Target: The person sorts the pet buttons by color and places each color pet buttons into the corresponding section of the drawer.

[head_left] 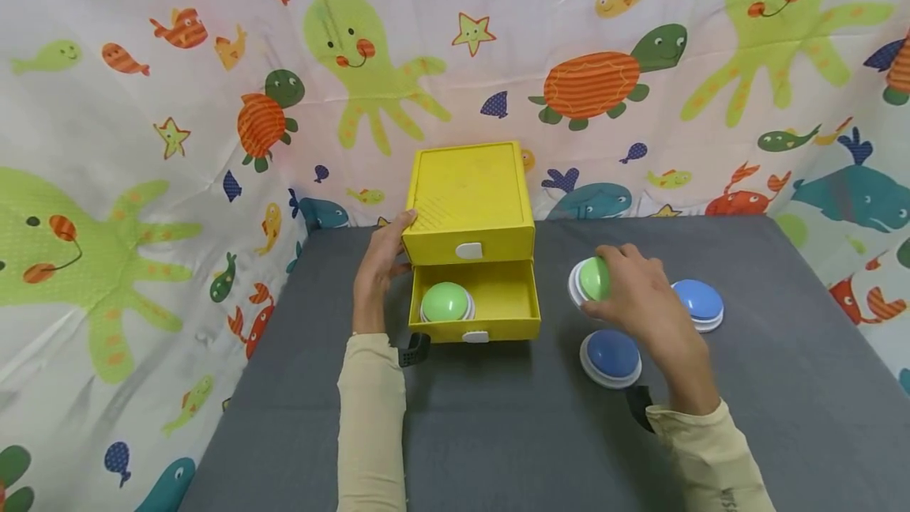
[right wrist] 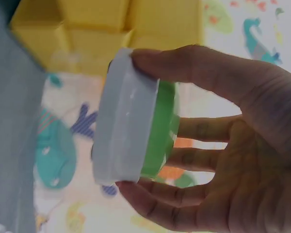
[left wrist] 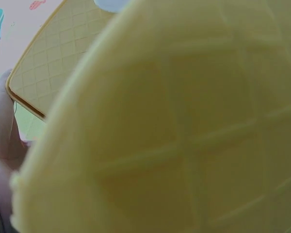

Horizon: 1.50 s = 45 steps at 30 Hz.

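My right hand (head_left: 640,291) holds a green push button (right wrist: 160,131) with a white base, raised and tilted on its side, thumb on one edge of the base and fingertips on the opposite edge. My left hand (head_left: 380,259) rests against the left side of the yellow drawer box (head_left: 469,188), its fingertips at the upper front corner. The lower drawer (head_left: 508,295) is pulled out. Inside it, on the left, sits another green push button (head_left: 445,303). The upper drawer front (head_left: 434,247), with a white tab, is closed. In the left wrist view, the drawer front (left wrist: 208,121) hides much of the scene.
A blue push button (head_left: 613,355) lies on the grey table (head_left: 483,433) below my right hand. Another blue push button (head_left: 699,300) is to its right, partly behind the hand. A sea-animal curtain (head_left: 483,85) hangs behind the box and along both sides.
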Available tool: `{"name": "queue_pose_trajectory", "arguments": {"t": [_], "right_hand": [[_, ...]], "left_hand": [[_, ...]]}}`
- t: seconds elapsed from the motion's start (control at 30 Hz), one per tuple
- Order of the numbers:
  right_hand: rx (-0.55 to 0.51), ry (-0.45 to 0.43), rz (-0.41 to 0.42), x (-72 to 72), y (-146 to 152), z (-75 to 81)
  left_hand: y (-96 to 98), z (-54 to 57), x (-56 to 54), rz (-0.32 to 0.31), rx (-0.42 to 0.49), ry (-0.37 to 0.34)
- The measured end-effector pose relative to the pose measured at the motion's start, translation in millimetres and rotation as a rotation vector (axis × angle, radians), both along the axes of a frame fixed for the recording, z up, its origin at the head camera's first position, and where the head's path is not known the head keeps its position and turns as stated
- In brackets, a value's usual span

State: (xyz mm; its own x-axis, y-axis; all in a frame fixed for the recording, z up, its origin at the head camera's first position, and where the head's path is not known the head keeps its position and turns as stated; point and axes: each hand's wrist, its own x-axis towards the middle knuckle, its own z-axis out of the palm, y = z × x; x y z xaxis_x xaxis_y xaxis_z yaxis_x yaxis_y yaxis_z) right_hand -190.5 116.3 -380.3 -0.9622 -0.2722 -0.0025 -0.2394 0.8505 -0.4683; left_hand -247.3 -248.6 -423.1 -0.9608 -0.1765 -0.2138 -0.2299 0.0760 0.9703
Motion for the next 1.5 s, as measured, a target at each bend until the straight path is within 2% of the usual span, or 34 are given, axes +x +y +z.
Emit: {"name": "queue_pose_trajectory", "arguments": {"t": [0.1, 0.23, 0.33, 0.5, 0.73, 0.9, 1.1, 1.23, 1.5], "right_hand": [[-0.015, 0.037, 0.044, 4.8, -18, 10.9], [-0.044, 0.105, 0.112, 8.4, -43, 17.2], [-0.037, 0.134, 0.163, 8.9, -61, 16.1], [0.000, 0.134, 0.214, 7.5, -84, 6.5], [0.025, 0.223, 0.219, 1.7, -98, -8.6], [0.094, 0.286, 0.213, -2.6, -111, -15.2], [0.154, 0.276, 0.183, -6.9, -124, -28.3], [0.210, 0.300, 0.158, -9.1, -127, -36.1], [0.268, 0.338, 0.193, -13.9, -129, -37.6]], "left_hand": [[-0.1, 1.6, 0.5, 0.001, -0.003, -0.001], [-1.0, 2.4, 1.0, 0.000, -0.004, 0.009], [-1.8, 2.1, 0.8, -0.003, -0.002, 0.019], [-0.9, 1.3, -0.8, -0.010, -0.013, 0.016], [-0.5, -0.5, -0.9, -0.004, -0.006, 0.011], [-0.9, 0.0, -1.2, 0.004, -0.002, 0.017], [-0.2, -2.7, -1.2, 0.009, -0.008, 0.004], [0.8, -3.1, -0.5, 0.000, -0.009, 0.008], [-1.5, -1.9, -0.4, 0.004, 0.008, 0.031]]}}
